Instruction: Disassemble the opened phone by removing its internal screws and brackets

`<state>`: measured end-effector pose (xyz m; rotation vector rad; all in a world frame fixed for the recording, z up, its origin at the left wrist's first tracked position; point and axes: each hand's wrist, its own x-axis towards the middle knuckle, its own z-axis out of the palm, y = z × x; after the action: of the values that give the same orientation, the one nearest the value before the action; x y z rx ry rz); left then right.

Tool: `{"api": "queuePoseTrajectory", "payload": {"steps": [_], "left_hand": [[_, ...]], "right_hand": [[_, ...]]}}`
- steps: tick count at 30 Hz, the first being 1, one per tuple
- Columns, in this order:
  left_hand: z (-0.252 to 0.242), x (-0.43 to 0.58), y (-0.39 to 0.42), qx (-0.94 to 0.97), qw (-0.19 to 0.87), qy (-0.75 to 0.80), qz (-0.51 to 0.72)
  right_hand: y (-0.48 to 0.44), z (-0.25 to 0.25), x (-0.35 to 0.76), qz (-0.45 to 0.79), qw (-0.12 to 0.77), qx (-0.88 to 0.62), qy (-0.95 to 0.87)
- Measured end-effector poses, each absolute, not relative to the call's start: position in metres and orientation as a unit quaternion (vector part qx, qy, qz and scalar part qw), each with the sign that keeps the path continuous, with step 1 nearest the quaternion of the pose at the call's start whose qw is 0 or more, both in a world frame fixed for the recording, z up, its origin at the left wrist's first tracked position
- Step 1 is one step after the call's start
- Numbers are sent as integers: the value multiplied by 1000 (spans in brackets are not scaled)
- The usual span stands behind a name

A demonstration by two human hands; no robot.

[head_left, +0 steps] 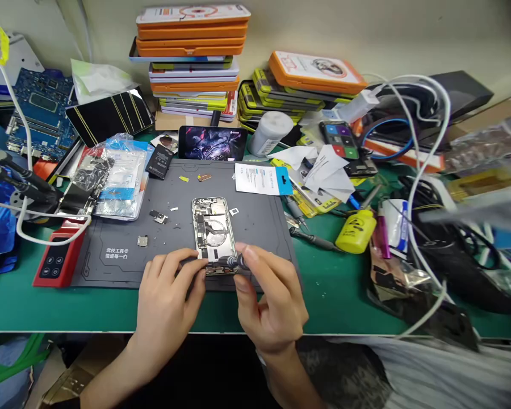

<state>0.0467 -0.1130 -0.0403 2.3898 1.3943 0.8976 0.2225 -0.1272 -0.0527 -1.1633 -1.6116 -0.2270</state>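
Observation:
An opened phone [210,227] lies with its insides up on a dark grey work mat [119,250]. My left hand [166,301] rests at the phone's lower left edge, fingers closed against it, steadying it. My right hand [268,301] pinches a dark screwdriver [232,262] whose tip lies over the phone's bottom end. Small loose parts [157,216] and a tiny chip [142,241] lie on the mat to the left of the phone.
A lit phone [213,143] leans at the mat's far edge. Stacked orange and yellow cases [191,51] stand behind. A yellow bottle [356,230], white cables [421,187], a red device [59,255] and bagged parts [114,176] crowd the green table [340,295].

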Motion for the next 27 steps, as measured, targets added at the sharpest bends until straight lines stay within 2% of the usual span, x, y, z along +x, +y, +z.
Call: {"api": "queuePoseTrajectory", "payload": {"steps": [11, 15, 20, 23, 27], "left_hand": [[-39, 46, -113, 814, 127, 479, 302], [-36, 47, -115, 797, 148, 466, 354], [-28, 41, -126, 779, 161, 451, 406], [-23, 27, -127, 788, 100, 474, 379], [-21, 6, -113, 776, -61, 550, 305]], "right_hand": [[-128, -52, 225, -70, 566, -484, -664], [-127, -50, 226, -40, 559, -480, -675], [-129, -51, 227, -63, 551, -494, -670], [-131, -53, 228, -48, 561, -482, -671], [-131, -52, 227, -38, 572, -461, -678]]}}
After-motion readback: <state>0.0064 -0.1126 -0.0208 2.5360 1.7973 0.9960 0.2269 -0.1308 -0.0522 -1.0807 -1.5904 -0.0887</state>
